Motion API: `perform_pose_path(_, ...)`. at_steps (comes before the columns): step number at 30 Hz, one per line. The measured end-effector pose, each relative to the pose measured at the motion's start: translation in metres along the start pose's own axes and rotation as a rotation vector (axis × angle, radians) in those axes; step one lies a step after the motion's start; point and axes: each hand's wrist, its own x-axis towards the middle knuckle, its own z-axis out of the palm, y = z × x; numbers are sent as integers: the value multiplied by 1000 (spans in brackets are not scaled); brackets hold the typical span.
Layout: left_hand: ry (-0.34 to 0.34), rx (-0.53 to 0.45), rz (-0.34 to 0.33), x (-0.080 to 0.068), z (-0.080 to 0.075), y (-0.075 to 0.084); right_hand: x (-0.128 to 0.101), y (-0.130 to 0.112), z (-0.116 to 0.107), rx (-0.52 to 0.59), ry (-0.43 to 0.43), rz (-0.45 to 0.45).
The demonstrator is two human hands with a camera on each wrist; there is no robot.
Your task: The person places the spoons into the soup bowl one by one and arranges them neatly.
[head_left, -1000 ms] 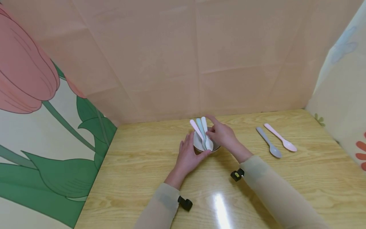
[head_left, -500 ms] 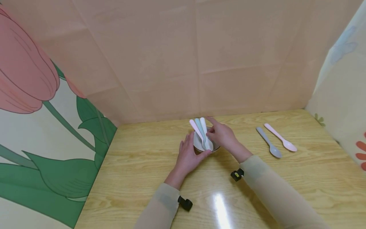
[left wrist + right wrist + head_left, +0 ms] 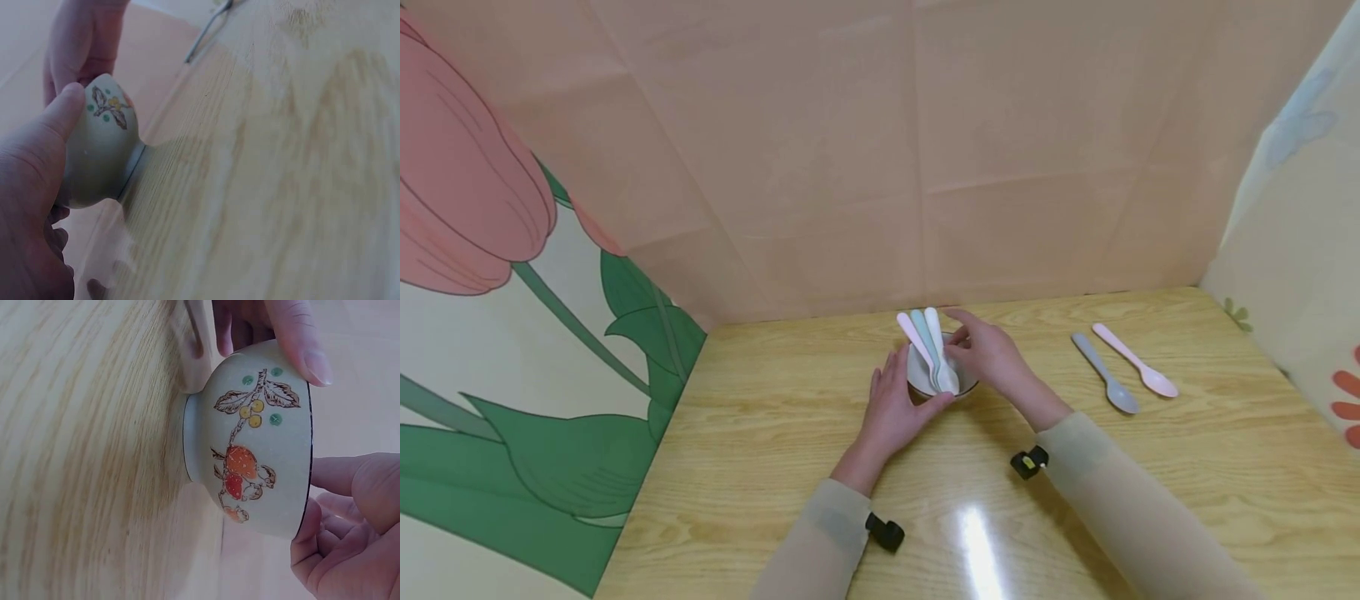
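A small pale bowl [image 3: 269, 450] with a dark rim and painted berries and leaves stands upright on the wooden table. My left hand [image 3: 895, 404] grips it from the left and front, thumb near the rim. Three spoons lean in the bowl, handles pointing up and away: a pink spoon [image 3: 915, 335], a light blue-green spoon [image 3: 924, 330] and a white spoon [image 3: 934, 325]. At the right rim is my right hand [image 3: 991, 354], fingers bent beside the white spoon; in the right wrist view its fingertips [image 3: 306, 519] reach behind the rim, partly hidden.
To the right on the table [image 3: 760, 467] lie a grey spoon [image 3: 1103, 371] and another pink spoon [image 3: 1137, 360], side by side. A pinkish backdrop [image 3: 820, 167] rises behind the table. Printed flower panels border the left and right sides.
My right hand has shifted slightly right, away from the white spoon. The white spoon's handle has tipped a little left towards the blue-green one. The left hand stays on the bowl.
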Motion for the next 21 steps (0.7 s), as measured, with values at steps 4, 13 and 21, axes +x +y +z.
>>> perform_pose_path(4, -4, 9, -2, 0, 0, -1, -4, 3, -2, 29, 33, -13)
perform_pose_path(13, -5, 12, 1, 0, 0, -1, -14, 1, -12, 62, 105, -7)
perform_pose_path(21, 10, 1, 12, 1, 0, -1, -23, 3, -21, 82, 160, -19)
